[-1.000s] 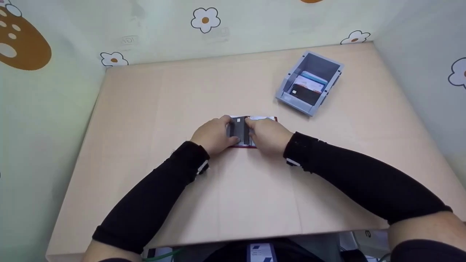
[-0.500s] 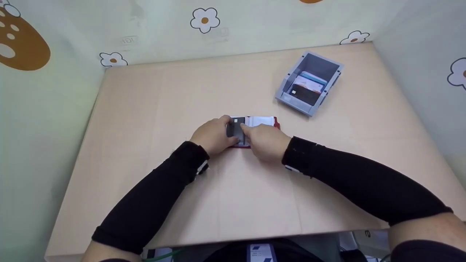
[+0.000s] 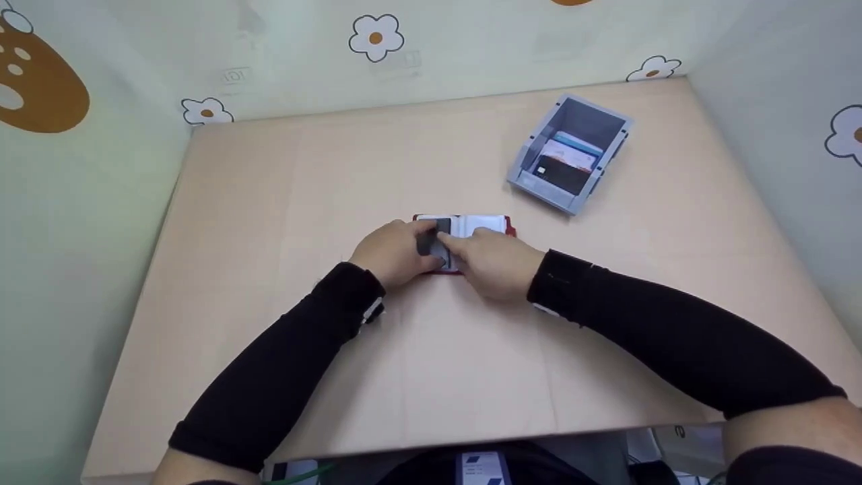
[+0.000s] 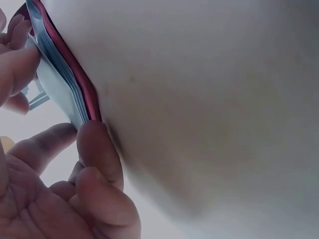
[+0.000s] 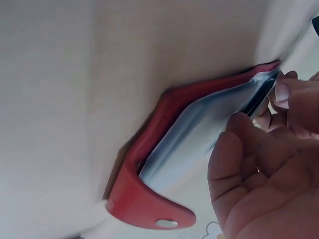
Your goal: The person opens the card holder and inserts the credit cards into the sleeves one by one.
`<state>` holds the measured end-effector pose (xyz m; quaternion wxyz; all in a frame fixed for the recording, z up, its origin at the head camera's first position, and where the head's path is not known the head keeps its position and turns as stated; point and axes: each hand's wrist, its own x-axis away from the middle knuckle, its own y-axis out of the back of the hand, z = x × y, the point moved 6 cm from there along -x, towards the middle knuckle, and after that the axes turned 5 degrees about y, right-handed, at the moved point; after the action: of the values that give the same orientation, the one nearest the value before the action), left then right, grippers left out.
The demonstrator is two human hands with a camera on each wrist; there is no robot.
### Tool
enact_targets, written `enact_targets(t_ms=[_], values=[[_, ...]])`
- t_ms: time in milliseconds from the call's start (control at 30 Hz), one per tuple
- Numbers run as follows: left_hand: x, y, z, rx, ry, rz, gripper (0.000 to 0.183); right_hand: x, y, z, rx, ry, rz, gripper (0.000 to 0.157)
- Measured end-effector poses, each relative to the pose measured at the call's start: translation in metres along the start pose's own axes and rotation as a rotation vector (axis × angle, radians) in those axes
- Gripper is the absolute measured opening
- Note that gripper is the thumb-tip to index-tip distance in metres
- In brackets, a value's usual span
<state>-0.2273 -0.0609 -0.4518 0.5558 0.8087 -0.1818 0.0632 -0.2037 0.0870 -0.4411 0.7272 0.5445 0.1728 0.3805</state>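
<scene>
A red card holder with clear plastic sleeves lies spread on the table. A dark bank card is at its left half; whether it is inside a sleeve I cannot tell. My left hand grips the left side, thumb and fingers about the sleeves and red cover in the left wrist view. My right hand is over the middle, its index finger at the card's right edge and its other fingers curled. In the right wrist view the card's dark edge runs by the fingertips. Both hands hide parts of the card.
A grey bin at the back right holds several cards, with a dark card in front. Walls with painted flowers border the table at the back and sides. The table's front edge is near the person's body.
My right hand has shifted left from the right half onto the dark card, baring the right sleeve and red clasp. Less of the card shows now. My left hand stays at the left side.
</scene>
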Motion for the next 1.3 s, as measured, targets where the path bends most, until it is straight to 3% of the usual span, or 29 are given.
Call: enact_targets(t_ms=[267,567,633,900,1100,1300], values=[[0.002,-0.002,0.000,-0.041,-0.002,-0.011,0.070,0.011,0.019,-0.015,-0.059,-0.017,-0.055,0.038],[0.003,-0.004,-0.002,-0.012,0.004,0.025,0.080,0.030,0.071,-0.074,-0.218,-0.314,-0.162,0.037],[0.004,-0.005,-0.002,-0.011,0.014,0.027,0.080,0.034,0.079,-0.087,-0.214,-0.344,-0.173,0.038],[0.004,-0.006,-0.005,-0.009,0.044,0.018,0.081,0.042,0.094,-0.117,-0.019,-0.336,-0.193,0.042],[0.006,-0.004,-0.011,-0.024,0.010,-0.022,0.078,0.048,0.098,-0.132,-0.046,-0.396,-0.236,0.042],[0.006,-0.003,-0.023,-0.036,-0.071,-0.033,0.057,0.048,0.099,-0.136,-0.058,-0.434,-0.233,0.040]])
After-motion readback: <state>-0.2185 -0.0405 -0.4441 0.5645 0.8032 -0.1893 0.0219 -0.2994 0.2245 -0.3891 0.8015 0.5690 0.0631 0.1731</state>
